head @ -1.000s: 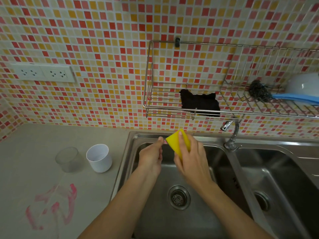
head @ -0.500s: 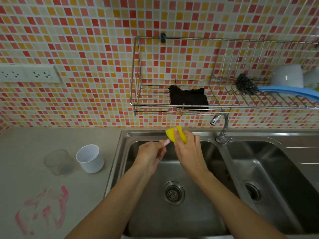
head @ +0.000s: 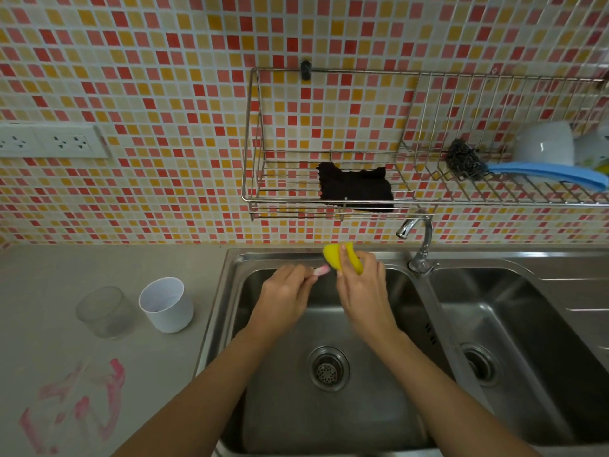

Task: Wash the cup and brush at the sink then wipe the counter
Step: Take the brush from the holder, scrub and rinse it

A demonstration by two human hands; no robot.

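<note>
Mosaic tile wall (head: pixel 164 77) in red, orange and cream behind; grey table (head: pixel 82 265) to the left, double steel sink (head: pixel 389 328) in the middle and right. Both hands over the left basin, near its back rim. Left hand (head: pixel 283 298) closed around a small brush (head: pixel 321 270), only the pink tip poking out past the fingers (head: pixel 296 275). Right hand (head: pixel 362 291) clamped on a yellow sponge (head: pixel 334 257), fingers folded over it, sponge bent and sticking up above them. Brush tip just beside the sponge's lower edge; touching or not, cannot tell. White cup (head: pixel 166 305) upright on the table, close to the sink's left rim, nothing visible inside. Clear glass (head: pixel 103 311) just beside it on the left, also upright. Pink smears (head: pixel 75 407) on the table nearer the camera. Wire rack (head: pixel 329 202) on the wall above the tap (head: pixel 418 239), holding a black cloth (head: pixel 356 186), a steel scourer (head: pixel 464 159), a blue cloth (head: pixel 547 174) and a white bowl (head: pixel 543 143). Drain strainer (head: pixel 328 369) bare at the basin floor.
</note>
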